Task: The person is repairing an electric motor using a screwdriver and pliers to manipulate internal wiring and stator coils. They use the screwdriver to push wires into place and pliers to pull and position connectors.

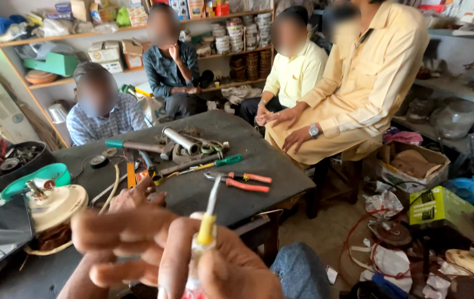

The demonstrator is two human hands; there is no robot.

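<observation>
Head view: left hand (123, 232), blurred and close to the lens, has its fingers curled, and whether it grips anything cannot be told. Right hand (220, 266) is closed on the yellow-handled metal-shaft screwdriver (208, 221), raised above the dark worktable (270, 166). A slipping tip could jab the left fingers, since they sit just beside it.

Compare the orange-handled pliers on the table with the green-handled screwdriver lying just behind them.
The orange-handled pliers have two handles that spread apart; the green-handled screwdriver has a single straight handle. The pliers' grips are orange, the screwdriver's is green. The pliers end in short metal jaws pointing left, while the screwdriver runs out into a long thin shaft. Both lie flat and untouched on the dark table, beyond the person's hands.
</observation>
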